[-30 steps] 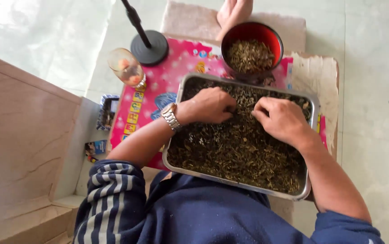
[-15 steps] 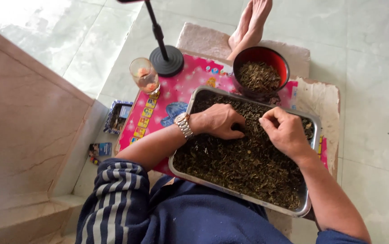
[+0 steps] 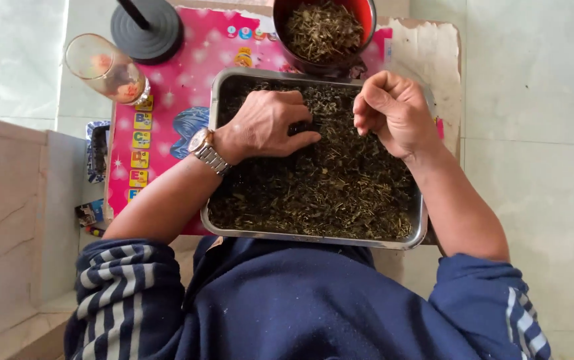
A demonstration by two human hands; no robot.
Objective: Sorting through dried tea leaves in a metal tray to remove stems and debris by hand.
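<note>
Seeing red bowl (image 3: 365,17), glass (image 3: 103,67), black round stand base (image 3: 147,28) behind steel tray (image 3: 313,239) | dried dark tea leaves (image 3: 313,193) fill tray | my left hand (image 3: 270,125) flat, pressing leaves | right hand (image 3: 393,112) curled, pinching leaves.

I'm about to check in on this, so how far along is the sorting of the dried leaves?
Done: the red bowl already holds a heap of leaves. In hand: the left hand presses into the metal tray while the right hand pinches above it. Left: the tray is covered with leaves.
</note>
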